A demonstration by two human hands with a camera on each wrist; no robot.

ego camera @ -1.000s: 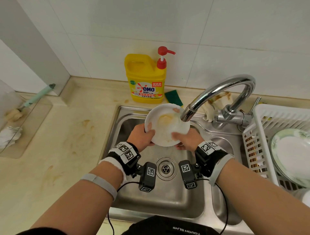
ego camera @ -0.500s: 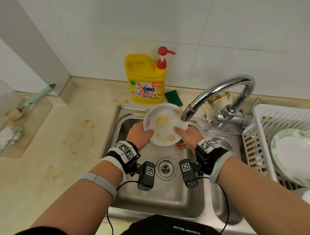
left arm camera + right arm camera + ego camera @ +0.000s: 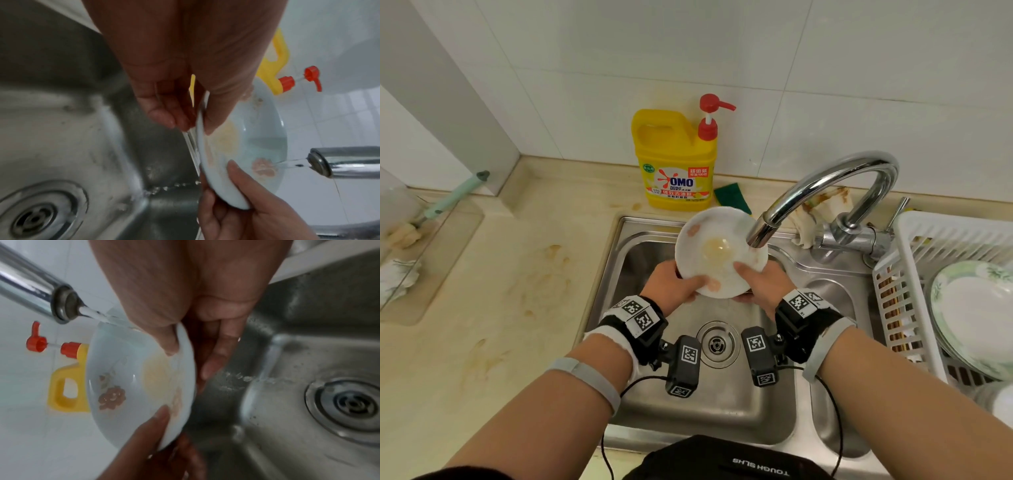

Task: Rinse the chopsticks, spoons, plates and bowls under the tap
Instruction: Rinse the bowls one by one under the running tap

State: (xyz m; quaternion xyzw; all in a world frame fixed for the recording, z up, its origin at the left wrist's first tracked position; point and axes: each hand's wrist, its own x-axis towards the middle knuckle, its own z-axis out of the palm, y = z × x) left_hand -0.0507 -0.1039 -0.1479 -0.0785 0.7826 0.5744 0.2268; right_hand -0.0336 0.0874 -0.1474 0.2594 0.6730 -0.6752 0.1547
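Over the steel sink [image 3: 619, 274], a tilted white bowl [image 3: 719, 253] is gripped under the running tap [image 3: 760, 236] by left hand [image 3: 674, 284] and right hand [image 3: 763, 284], thumbs inside the rim.

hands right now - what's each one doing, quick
Left hand: grips the bowl at its lower left rim, thumb inside.
Right hand: grips the same bowl at its lower right rim, thumb inside.

Tap spout [image 3: 784, 212] close over bowl [image 3: 719, 253]
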